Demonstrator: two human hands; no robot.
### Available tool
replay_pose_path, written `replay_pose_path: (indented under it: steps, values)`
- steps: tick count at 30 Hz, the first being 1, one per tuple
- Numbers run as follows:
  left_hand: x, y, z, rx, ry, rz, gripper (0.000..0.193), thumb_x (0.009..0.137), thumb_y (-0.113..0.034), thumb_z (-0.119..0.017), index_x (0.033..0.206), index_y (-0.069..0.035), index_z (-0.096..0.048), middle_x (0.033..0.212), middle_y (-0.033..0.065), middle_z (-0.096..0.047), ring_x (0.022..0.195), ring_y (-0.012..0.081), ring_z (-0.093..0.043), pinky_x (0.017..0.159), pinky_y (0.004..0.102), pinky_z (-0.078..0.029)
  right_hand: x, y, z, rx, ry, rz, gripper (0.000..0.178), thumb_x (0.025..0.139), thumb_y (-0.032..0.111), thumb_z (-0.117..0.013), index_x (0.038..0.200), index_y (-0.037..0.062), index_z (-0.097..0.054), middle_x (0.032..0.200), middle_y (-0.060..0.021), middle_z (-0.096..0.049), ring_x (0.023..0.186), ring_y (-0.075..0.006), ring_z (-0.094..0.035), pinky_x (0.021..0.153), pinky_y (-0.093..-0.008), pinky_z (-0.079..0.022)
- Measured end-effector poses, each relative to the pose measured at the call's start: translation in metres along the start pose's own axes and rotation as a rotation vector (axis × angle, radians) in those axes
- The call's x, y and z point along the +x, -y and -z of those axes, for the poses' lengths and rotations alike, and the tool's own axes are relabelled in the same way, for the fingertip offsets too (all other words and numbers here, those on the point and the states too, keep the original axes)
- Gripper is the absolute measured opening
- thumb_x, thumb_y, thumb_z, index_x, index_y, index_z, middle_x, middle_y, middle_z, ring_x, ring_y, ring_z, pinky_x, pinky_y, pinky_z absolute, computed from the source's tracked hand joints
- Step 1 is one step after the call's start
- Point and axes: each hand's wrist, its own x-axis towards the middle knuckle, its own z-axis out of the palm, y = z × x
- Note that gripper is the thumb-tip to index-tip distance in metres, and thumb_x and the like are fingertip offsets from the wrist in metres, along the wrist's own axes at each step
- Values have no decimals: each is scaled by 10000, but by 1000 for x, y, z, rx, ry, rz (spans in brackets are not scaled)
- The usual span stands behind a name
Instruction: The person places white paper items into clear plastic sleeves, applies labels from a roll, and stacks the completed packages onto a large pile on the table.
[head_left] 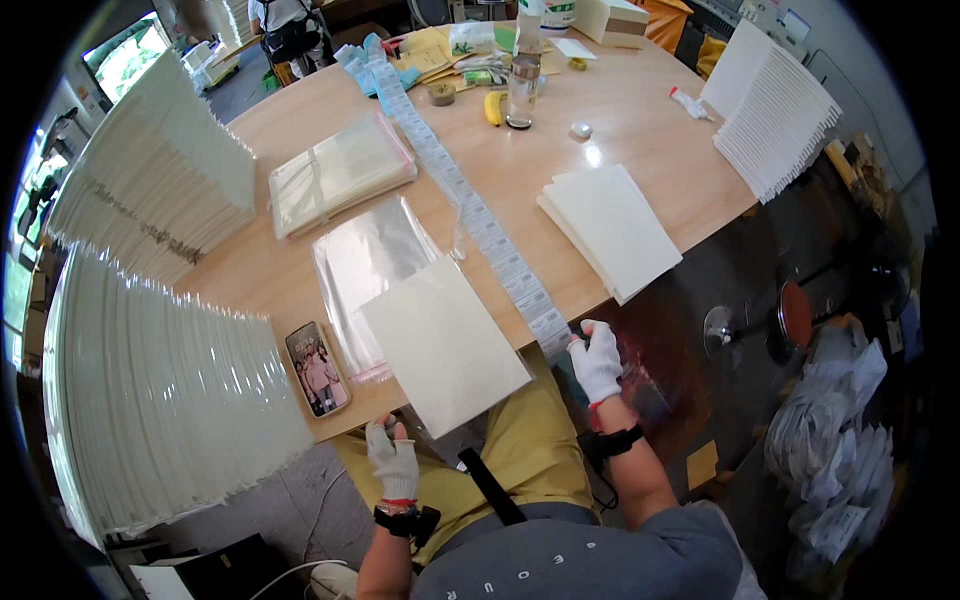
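My right hand (597, 362), in a white glove with bare fingertips, is closed at the table's front edge, its fingertips pinching the near end of a long strip of printed labels (478, 215). The strip runs from there to the far side of the table. My left hand (393, 458), gloved alike, hangs just off the front edge with thumb and fingers a little apart and nothing visible in it. Beside it, a cream board (445, 345) juts over the edge. Partly under this board lies a stack of clear plastic sleeves (365, 260).
A phone (318, 370) lies left of the sleeves, beside tall stacks of wrapped boards (180, 390). More sleeves (340, 172) lie behind. Several cream boards (620, 225) rest to the right. A bottle (522, 90), a banana (494, 107) and tape (441, 94) stand farther back.
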Motion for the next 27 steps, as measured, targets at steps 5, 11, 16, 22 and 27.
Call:
replay_pose_path:
  steps: [5,11,16,22,27]
  values:
    - [30,-70,-45,-330,649,150,276,862,-158,-594,1082,5,-562,814,59,-594,759,177,-579,697,318,-483,28,-5,15,425,601,-59,120,807,115,-514,869,21,-558,720,-121,-581,678,-184,-567,652,-322,-459]
    - [46,-108,-152,-1103,1027,1081,190,877,-271,-618,811,-109,-543,616,-36,-445,464,67,-331,425,223,-310,38,28,59,317,580,250,159,793,44,-555,927,7,-634,697,-135,-582,663,-256,-574,632,-343,-465]
    - [39,-122,-172,-1051,967,899,285,880,-257,-601,649,-149,-473,537,-59,-395,438,64,-312,412,219,-259,44,47,87,73,215,810,192,646,46,-658,838,39,-660,911,-137,-632,906,-305,-571,812,-416,-442]
    - [42,-139,-147,-798,974,714,242,905,-254,-537,952,-17,-534,766,11,-513,615,95,-490,537,237,-407,61,101,71,492,274,444,151,757,-40,-593,901,-4,-620,914,-129,-638,893,-262,-613,790,-329,-483]
    - [7,-71,-86,-416,663,108,401,880,-229,-580,1210,-19,-490,916,83,-579,842,169,-558,767,293,-460,108,111,-71,563,591,172,180,839,131,-524,928,23,-637,814,-129,-645,766,-221,-612,689,-301,-469]
